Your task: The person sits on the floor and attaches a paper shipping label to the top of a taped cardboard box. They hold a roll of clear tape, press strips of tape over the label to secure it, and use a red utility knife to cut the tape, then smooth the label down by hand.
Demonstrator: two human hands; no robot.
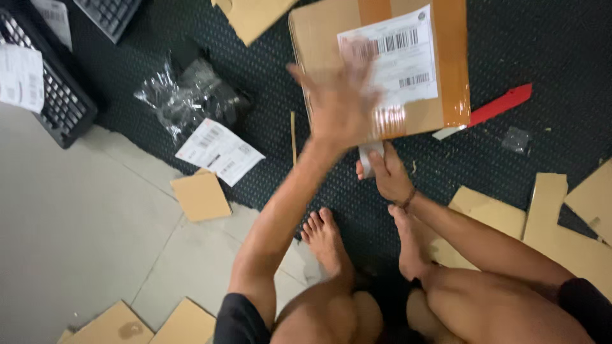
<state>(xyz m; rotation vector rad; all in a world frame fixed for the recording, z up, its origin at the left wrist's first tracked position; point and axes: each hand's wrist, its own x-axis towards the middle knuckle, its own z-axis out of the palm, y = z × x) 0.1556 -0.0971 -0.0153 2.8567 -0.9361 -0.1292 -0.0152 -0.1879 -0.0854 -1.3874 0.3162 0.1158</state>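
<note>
Mat (523, 51): dark, dotted, lying over a pale tiled floor (76, 242).
Cardboard box (319, 32): sitting on the mat straight ahead of the person, its taped, labelled face turning up, long axis running left to right.
Left hand (338, 102): blurring, fingers spreading wide, lying over the box's near left edge; the nearer hand to it.
Right hand (389, 175): closing on a small pale object (370, 153), just below the box.
Scraps (201, 196): cardboard pieces lying around.
</note>
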